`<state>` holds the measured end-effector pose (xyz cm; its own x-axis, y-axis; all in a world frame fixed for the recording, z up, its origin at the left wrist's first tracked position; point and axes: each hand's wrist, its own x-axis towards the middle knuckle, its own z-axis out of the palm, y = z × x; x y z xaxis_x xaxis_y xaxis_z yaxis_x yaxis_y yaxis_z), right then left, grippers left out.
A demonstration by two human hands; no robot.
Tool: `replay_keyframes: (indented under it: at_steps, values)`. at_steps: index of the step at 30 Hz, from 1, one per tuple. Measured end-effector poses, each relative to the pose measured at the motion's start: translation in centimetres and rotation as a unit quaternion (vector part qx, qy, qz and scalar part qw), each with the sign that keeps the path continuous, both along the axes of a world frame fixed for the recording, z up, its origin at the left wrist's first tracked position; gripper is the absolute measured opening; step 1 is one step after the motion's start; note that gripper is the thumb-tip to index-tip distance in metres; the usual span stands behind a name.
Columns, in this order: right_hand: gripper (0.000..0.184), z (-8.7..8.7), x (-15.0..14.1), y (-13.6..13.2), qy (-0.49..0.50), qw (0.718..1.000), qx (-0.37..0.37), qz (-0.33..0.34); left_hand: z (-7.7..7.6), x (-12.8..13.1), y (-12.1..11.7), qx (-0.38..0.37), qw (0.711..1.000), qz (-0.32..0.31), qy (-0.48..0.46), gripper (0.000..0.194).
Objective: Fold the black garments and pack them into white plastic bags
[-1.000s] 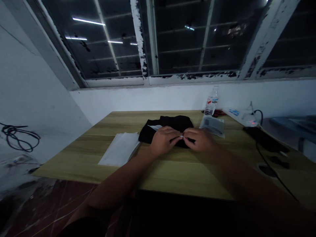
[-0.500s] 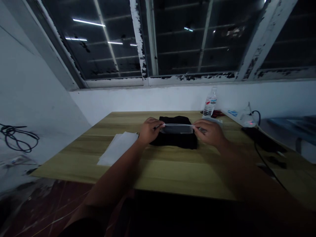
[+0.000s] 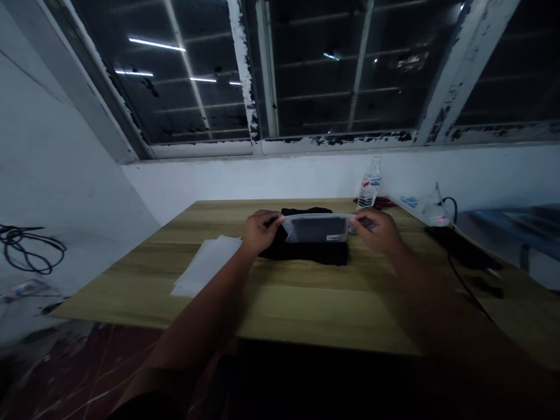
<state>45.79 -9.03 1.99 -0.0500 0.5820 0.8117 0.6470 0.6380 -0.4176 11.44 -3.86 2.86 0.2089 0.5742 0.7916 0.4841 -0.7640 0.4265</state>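
Note:
A folded black garment (image 3: 306,251) lies on the wooden table (image 3: 297,297). Above it I hold a clear plastic bag (image 3: 317,228) stretched between both hands. My left hand (image 3: 259,231) pinches the bag's left edge and my right hand (image 3: 377,228) pinches its right edge. The bag hangs upright, its top edge taut, and it hides part of the garment behind it.
A stack of white sheets (image 3: 205,265) lies left of the garment. A water bottle (image 3: 370,184) stands at the back right, near a small white device with a red light (image 3: 433,213). Black cables (image 3: 464,256) run along the table's right side. More cable (image 3: 21,251) lies on the floor at left.
My hands were together at the garment's front edge; they have moved apart and up, now holding the plastic bag stretched between them, raised a little higher than half a second ago.

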Motion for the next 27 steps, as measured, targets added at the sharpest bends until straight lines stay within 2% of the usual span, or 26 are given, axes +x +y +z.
replay_keyframes:
  at_steps: [3,6,10,12,14,16,18,20,21,23,25,27]
  values:
    - [0.015,-0.3,0.0,0.0,0.022,0.999,-0.030,0.010,-0.2,0.0,0.2,-0.043,0.997,-0.034,-0.053,0.027]
    - [0.017,-0.2,-0.4,-0.3,0.008,0.996,-0.066,0.056,-0.5,0.4,-0.1,-0.078,0.983,-0.111,-0.123,0.028]
    - [0.008,1.5,-1.6,-1.9,-0.114,0.972,-0.087,0.185,-0.8,1.4,-1.4,-0.082,0.960,-0.227,-0.144,0.025]
    - [0.014,2.7,-2.6,-3.1,-0.149,0.962,-0.074,0.214,-0.6,1.9,-2.4,-0.064,0.955,-0.263,-0.118,0.024]
    - [0.017,3.8,-3.8,-4.3,-0.162,0.968,-0.047,0.186,-0.4,2.3,-3.4,-0.046,0.952,-0.288,-0.088,0.022]
    - [0.017,4.6,-5.0,-5.4,-0.201,0.972,-0.028,0.117,-0.1,2.8,-4.3,-0.022,0.948,-0.312,-0.062,0.019]
    - [0.030,4.9,-6.0,-6.1,-0.260,0.964,-0.033,0.051,-0.1,3.3,-5.0,0.001,0.942,-0.333,-0.046,0.016]
    - [0.049,4.8,-6.7,-6.5,-0.310,0.949,-0.055,0.017,-0.1,3.7,-5.5,0.015,0.937,-0.348,-0.042,0.013]
    - [0.053,4.6,-7.0,-6.5,-0.325,0.944,-0.063,0.009,-0.2,3.9,-5.6,0.018,0.934,-0.353,-0.042,0.013]
    - [0.046,4.2,-7.3,-6.3,-0.343,0.937,-0.065,0.003,-0.4,4.0,-5.7,0.021,0.931,-0.363,-0.040,0.013]
    - [0.030,4.1,-7.5,-6.1,-0.337,0.940,-0.051,0.008,-0.4,3.9,-5.8,0.018,0.931,-0.363,-0.034,0.016]
    - [0.021,4.3,-7.5,-6.0,-0.287,0.958,-0.020,0.020,-0.3,3.7,-5.8,-0.009,0.942,-0.334,-0.008,0.039]
